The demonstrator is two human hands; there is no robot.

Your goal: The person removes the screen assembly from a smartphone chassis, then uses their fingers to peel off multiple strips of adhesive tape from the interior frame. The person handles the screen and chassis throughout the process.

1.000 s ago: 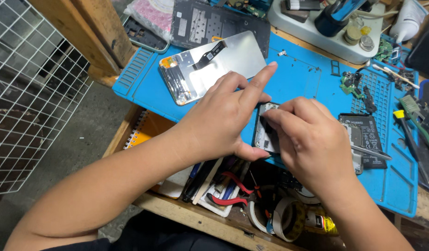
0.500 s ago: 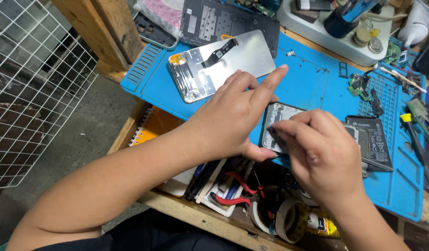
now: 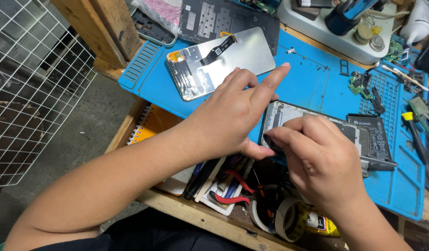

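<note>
On the blue mat (image 3: 312, 83), both hands, left (image 3: 233, 116) and right (image 3: 321, 158), grip the opened phone (image 3: 289, 116) beside a black labelled battery (image 3: 375, 137)

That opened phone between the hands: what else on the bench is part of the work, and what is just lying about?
In hand:
- left hand
- right hand
- opened phone frame

Lying about:
- silver screen panel
- black battery
- tape rolls
- red-handled pliers
- orange notebook

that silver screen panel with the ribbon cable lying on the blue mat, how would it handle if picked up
The screen panel looks thin and flat, so probably light yet fragile if flexed. Its ribbon cable seems floppy and could snag. Its smooth metal back may slide on the blue mat.
</note>
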